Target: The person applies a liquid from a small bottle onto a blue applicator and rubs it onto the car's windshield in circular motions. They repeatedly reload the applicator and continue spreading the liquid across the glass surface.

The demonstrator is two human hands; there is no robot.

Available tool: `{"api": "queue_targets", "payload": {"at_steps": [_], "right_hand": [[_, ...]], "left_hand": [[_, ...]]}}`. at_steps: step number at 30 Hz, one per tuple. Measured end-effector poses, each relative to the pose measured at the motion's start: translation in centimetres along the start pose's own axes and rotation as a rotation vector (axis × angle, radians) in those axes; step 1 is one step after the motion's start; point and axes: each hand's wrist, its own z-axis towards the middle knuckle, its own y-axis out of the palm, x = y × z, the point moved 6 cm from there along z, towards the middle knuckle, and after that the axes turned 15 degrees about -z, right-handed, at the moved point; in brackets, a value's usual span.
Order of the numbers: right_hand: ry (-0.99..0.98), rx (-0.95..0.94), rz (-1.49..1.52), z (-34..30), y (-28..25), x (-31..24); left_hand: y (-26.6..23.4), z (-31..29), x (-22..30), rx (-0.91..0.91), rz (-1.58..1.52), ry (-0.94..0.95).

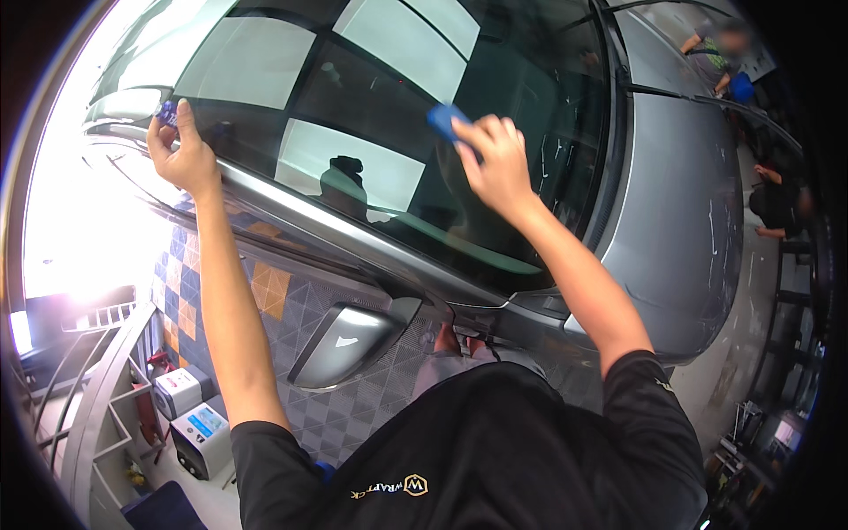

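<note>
Two hands up on the glass, one camera to go by:

Head view, right hand: your right hand (499,163) has its fingers curled around a blue squeegee (447,119), pressed flat on the windshield (371,97). The tool pokes out up and to the left of your fingertips, its long axis running roughly along that same diagonal.

Head view, left hand: your left hand (181,150) is pinching a small blue-purple thing (166,112) (can't tell what it is) at the glass's far-left edge, by the silver pillar trim (336,225).

Head view, spacing: the hands are well apart; the right one sits nearer mid-glass.

Head view, around you: side mirror (349,344) below the pillar, grey hood (680,221) to the right, and another person (720,53) working at the car's far side.
</note>
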Motion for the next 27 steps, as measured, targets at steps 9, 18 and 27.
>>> {"api": "queue_targets", "payload": {"at_steps": [9, 18, 27], "right_hand": [[-0.342, -0.012, 0.158, -4.6, -1.0, -6.8], [-0.050, 0.065, -0.043, 7.5, 2.8, 0.2], [-0.049, 0.118, -0.109, 6.3, 2.7, 9.8]], "left_hand": [[0.1, -0.5, 0.7, -0.015, -0.080, -0.032], [0.8, -0.2, 1.9, -0.048, 0.034, -0.005], [0.5, -0.1, 0.5, -0.039, -0.094, -0.067]]}}
